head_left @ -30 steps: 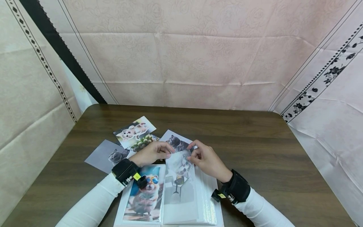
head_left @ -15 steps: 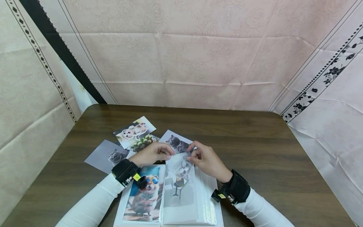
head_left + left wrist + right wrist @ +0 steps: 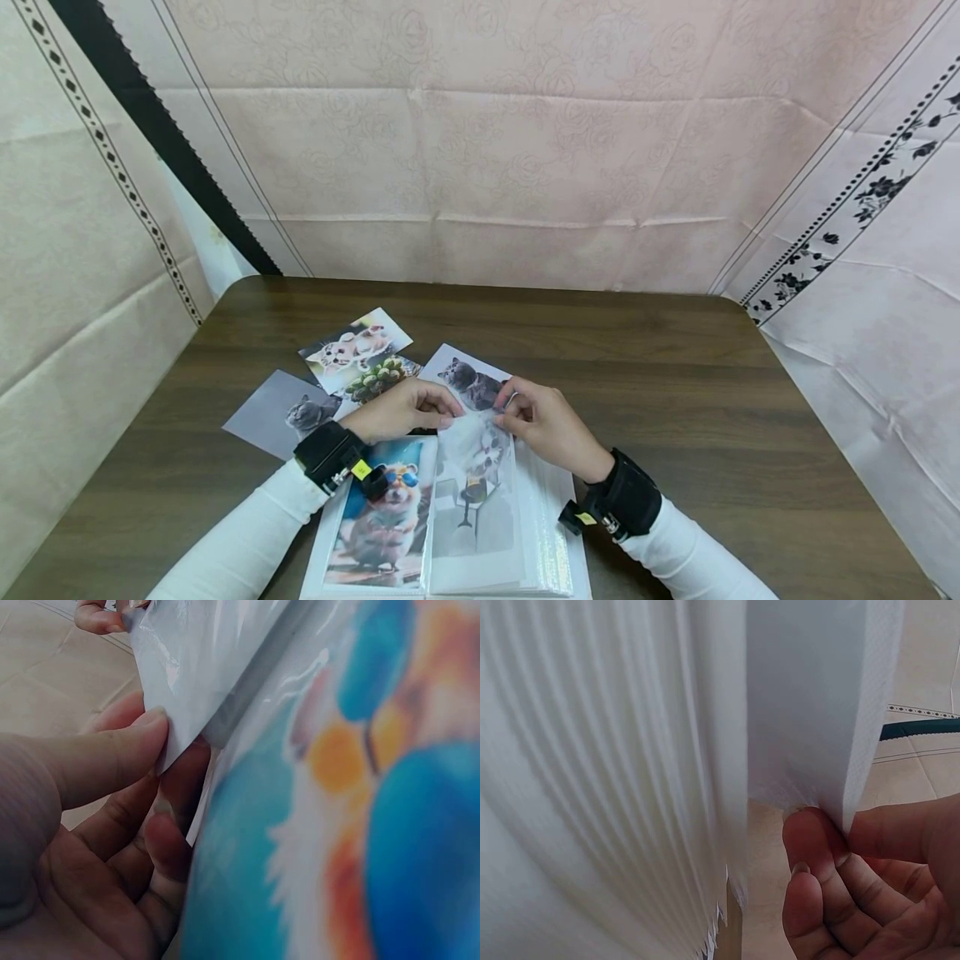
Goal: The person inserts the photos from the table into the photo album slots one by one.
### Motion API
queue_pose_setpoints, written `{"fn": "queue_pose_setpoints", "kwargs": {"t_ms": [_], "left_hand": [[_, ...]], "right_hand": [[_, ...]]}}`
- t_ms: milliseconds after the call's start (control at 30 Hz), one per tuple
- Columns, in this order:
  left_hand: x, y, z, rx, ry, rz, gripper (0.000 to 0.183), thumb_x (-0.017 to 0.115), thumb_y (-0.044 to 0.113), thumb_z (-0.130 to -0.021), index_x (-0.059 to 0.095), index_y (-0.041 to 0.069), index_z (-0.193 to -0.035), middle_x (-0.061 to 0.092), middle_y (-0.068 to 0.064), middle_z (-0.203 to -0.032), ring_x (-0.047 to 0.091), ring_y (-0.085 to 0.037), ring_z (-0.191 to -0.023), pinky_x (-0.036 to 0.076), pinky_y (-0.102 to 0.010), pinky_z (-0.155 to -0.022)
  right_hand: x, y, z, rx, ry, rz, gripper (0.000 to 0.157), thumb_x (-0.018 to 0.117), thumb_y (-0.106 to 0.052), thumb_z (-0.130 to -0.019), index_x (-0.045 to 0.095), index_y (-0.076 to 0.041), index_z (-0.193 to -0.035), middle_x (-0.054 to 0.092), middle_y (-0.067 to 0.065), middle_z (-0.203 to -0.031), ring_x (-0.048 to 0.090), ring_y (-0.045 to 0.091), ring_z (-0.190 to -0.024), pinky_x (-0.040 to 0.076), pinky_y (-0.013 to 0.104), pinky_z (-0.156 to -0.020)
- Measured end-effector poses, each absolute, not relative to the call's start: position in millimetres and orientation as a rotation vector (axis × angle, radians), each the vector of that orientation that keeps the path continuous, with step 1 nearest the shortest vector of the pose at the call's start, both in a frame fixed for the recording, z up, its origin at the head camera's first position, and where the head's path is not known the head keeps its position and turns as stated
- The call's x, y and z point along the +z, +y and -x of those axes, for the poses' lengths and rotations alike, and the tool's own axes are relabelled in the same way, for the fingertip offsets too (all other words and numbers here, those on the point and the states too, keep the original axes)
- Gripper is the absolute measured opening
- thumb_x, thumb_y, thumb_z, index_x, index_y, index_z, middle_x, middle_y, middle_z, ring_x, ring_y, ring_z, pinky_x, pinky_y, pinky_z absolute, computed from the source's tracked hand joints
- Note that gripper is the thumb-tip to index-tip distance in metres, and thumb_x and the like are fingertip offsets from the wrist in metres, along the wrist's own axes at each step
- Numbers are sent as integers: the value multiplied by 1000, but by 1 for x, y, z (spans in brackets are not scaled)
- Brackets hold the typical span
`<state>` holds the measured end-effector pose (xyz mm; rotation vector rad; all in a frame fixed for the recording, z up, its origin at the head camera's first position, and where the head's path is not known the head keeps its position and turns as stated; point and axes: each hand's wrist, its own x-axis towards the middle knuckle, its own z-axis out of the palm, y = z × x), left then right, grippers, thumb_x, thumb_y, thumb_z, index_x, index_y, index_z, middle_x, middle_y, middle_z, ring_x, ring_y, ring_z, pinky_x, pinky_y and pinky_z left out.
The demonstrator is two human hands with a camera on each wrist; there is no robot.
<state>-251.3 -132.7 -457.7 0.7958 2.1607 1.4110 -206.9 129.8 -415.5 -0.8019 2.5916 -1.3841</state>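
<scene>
An open photo album [image 3: 580, 575] lies at the front of the table. Its left page shows a picture of a furry animal in sunglasses [image 3: 382, 525]. On the right, a clear album page [image 3: 480, 571] is raised at its far end, with a fluffy animal and a wine glass visible through it. My left hand [image 3: 408, 408] pinches the page's far left corner between thumb and fingers; the left wrist view shows this glossy corner [image 3: 184, 697]. My right hand [image 3: 547, 421] pinches the far right corner, seen by the white page edge [image 3: 862, 742] in the right wrist view.
Loose photos lie beyond the album: a grey cat photo [image 3: 468, 379], a photo with a pale kitten [image 3: 352, 346], a succulent photo [image 3: 382, 375] and a grey photo [image 3: 270, 408] at the left. Stacked pages [image 3: 551, 533] lie under the raised one.
My left fingers have shifted slightly toward me, and the page's far edge sits a little lower, showing more of the grey cat photo. My right hand has hardly moved.
</scene>
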Motion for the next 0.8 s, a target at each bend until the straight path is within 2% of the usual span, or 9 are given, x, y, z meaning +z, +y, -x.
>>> {"fn": "queue_pose_setpoints", "kwargs": {"t_ms": [300,567,800], "left_hand": [[-455,-133,249,1394,2168,-808,17,61,18,-93,70,15,-107,68,-2,-108,61,-18,-95,48,-33,-81],[-454,-132,248,1399,2151,-810,17,61,18,-92,71,15,-106,68,-2,-107,61,-20,-94,49,-34,-81],[-456,-132,249,1377,2141,-812,16,62,18,-92,71,15,-105,68,-3,-103,60,-22,-87,49,-33,-80]], "right_hand": [[-418,129,208,-1406,2590,817,8,67,-10,-88,61,-10,-94,63,0,-72,51,12,-62,42,24,-56],[-417,129,207,-1385,2616,801,8,66,-5,-87,62,-12,-89,63,-1,-72,52,12,-64,44,25,-57],[-415,129,207,-1366,2629,792,6,67,-11,-88,63,-6,-87,62,-1,-71,52,11,-63,46,26,-57]]}}
